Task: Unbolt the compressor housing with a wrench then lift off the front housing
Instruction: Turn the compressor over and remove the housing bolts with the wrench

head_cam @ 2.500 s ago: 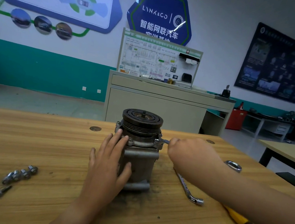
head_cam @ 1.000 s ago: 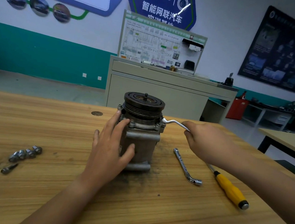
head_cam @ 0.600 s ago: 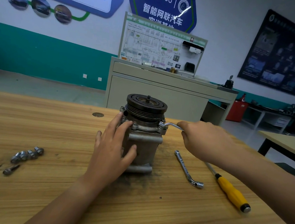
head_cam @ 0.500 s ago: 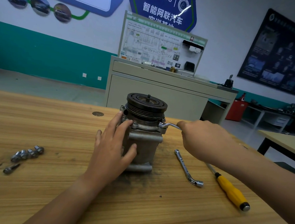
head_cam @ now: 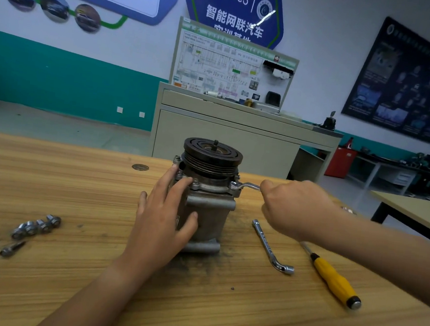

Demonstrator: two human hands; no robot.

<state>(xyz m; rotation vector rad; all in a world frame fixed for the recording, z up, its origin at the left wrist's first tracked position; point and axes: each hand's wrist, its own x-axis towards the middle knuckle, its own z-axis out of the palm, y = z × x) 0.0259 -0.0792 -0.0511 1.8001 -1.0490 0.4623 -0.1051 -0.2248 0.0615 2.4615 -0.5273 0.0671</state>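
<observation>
Standing upright, compressor (head_cam: 211, 212) — left hand (head_cam: 162, 223) flat against it, right hand (head_cam: 295, 209) gripping wrench (head_cam: 246, 186), level, pointing right.

Yellow-handled screwdriver (head_cam: 335, 281), wood-grain table (head_cam: 51, 179)

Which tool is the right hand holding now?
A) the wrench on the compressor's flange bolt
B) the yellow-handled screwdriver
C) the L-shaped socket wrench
A: the right hand grips the wrench seated on a flange bolt of the compressor, while the screwdriver and L-shaped socket wrench lie free on the table.
</observation>
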